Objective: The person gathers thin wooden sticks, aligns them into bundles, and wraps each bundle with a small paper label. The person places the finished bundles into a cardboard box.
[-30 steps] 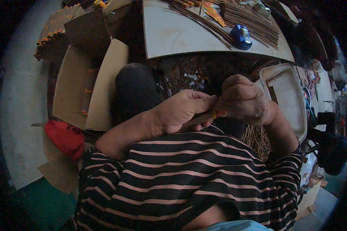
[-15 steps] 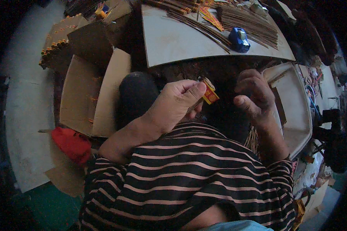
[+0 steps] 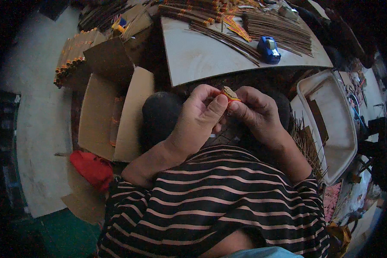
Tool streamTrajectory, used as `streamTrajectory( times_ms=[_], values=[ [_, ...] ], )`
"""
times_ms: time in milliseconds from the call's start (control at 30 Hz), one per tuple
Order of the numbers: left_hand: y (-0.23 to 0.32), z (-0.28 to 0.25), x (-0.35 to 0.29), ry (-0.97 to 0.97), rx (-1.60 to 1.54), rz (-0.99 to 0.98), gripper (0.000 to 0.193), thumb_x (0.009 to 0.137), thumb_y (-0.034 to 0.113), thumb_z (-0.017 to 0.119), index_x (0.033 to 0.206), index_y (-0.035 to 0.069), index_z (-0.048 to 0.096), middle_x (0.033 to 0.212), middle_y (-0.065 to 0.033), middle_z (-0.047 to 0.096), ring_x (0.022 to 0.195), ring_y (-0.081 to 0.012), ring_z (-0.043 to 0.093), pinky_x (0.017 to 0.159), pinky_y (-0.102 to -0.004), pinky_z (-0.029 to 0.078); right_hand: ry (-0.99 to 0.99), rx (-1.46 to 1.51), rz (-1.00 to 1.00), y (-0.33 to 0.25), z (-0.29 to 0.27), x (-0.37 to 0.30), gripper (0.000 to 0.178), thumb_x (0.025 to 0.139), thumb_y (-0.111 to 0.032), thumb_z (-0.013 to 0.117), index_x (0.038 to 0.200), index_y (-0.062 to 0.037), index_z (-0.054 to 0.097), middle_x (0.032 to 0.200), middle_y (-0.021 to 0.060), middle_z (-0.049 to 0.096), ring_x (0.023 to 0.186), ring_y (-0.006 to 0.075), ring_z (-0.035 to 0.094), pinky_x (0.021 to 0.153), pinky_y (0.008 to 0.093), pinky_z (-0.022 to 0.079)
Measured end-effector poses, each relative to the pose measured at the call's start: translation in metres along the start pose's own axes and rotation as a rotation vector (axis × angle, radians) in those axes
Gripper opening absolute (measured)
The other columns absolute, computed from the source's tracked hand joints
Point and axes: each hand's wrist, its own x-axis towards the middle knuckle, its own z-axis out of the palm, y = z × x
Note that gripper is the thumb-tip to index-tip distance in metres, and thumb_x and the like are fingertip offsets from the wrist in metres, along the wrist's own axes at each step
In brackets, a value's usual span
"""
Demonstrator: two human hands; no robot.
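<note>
In front of my lap, a bundle of thin brown incense sticks (image 3: 230, 91) shows its pale round end between my hands. My left hand (image 3: 195, 120) is closed round the bundle, thumb on its near side. A red and yellow paper label (image 3: 233, 99) curves around the bundle just below that end. From the other side, my right hand (image 3: 262, 112) pinches the label against the sticks with thumb and fingers. Most of the bundle is hidden by my hands.
Ahead, a white table (image 3: 193, 56) bears loose incense sticks (image 3: 279, 32), flat labels (image 3: 238, 28) and a blue tape dispenser (image 3: 268, 49). An open cardboard box (image 3: 135, 112), a stack of labelled bundles (image 3: 76, 50) and red cloth (image 3: 92, 169) are left; a white bin (image 3: 351, 142) stands right.
My right hand has come in from the right and taken hold of the label on the bundle. The label's end, which stuck out before, now lies around the sticks. The view has shifted slightly.
</note>
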Motion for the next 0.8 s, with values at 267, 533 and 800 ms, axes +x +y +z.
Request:
streamTrajectory(
  times_ms=[267,533,800],
  values=[
    [0.0,-0.003,0.005,-0.135,-0.116,-0.131,0.03,0.09,0.035,0.044,0.095,0.005,0.046,0.071,-0.0019,0.051,0.057,-0.0059,0.046,0.051,-0.0169,0.039,-0.067,0.234,0.044,0.011,-0.014,0.004,0.021,0.076,-0.017,0.067,0.082,-0.0016,0.055,0.08,0.0032,0.057,0.074,0.0095,0.052,0.067,0.0239,0.043],
    [-0.003,-0.011,0.014,-0.363,-0.331,-0.218,0.031,0.091,0.036,0.041,0.095,0.006,0.05,0.074,-0.0036,0.054,0.06,-0.0073,0.052,0.054,-0.0181,0.044,-0.056,-0.074,-0.218,0.003,-0.021,0.01,0.03,0.067,-0.014,0.074,0.09,-0.0014,0.059,0.091,0.007,0.054,0.087,0.0152,0.052,0.076,0.0262,0.043],
    [0.003,-0.01,0.019,-0.35,0.178,-0.009,0.04,0.09,0.037,0.044,0.102,0.0,0.053,0.085,-0.0021,0.056,0.078,-0.0072,0.051,0.071,-0.0202,0.043,-0.028,-0.114,-0.227,0.002,-0.026,0.009,0.029,0.066,-0.017,0.075,0.084,-0.0028,0.059,0.087,0.0064,0.053,0.082,0.0162,0.052,0.069,0.0258,0.043]
  ],
)
